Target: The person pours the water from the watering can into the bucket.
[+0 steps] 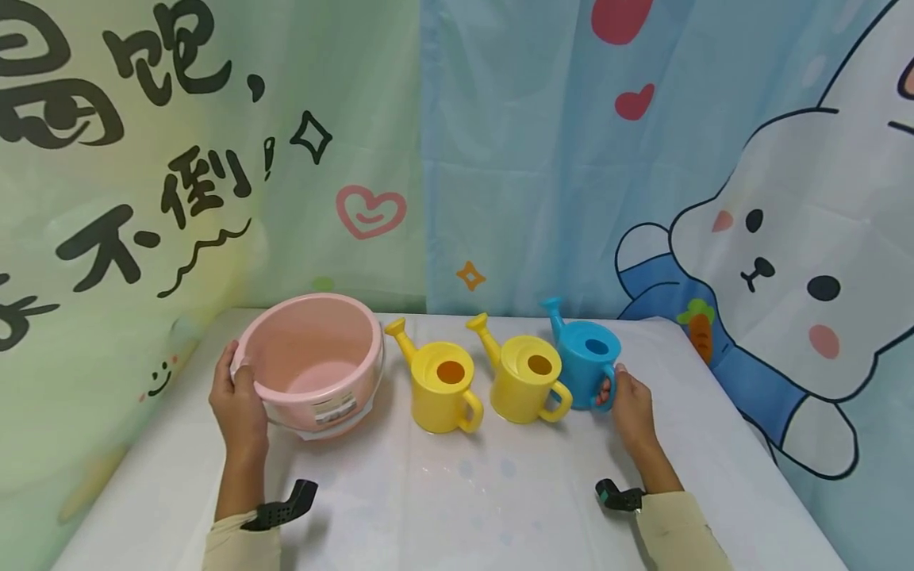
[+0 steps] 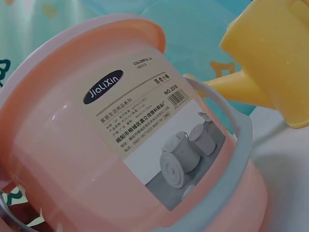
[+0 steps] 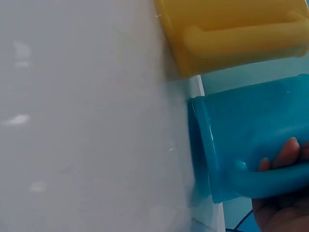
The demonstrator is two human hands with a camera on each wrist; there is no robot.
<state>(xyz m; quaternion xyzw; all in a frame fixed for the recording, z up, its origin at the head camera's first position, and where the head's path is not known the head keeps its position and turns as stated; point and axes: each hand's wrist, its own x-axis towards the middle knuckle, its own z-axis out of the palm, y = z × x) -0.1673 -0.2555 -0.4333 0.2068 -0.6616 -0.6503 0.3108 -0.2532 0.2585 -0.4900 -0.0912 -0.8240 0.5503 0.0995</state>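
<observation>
On the left of the head view, my left hand (image 1: 241, 412) grips the side of a pink bucket (image 1: 294, 411), thumb at its rim. The bucket tips slightly, and its mouth faces up. A label (image 2: 140, 121) and a pale carrying handle (image 2: 227, 179) show in the left wrist view. At the right, my right hand (image 1: 634, 408) holds a blue watering can (image 1: 584, 369) by its handle, fingers curled through the loop (image 3: 275, 181). Whether the can's base touches the table cannot be told. Its spout points up and away to the left.
Between the hands, a yellow watering can (image 1: 432, 400) and a second yellow watering can (image 1: 514, 396) stand upright on the white table (image 1: 443, 507). The second one is close beside the blue can. A printed curtain (image 1: 493, 198) hangs behind the table.
</observation>
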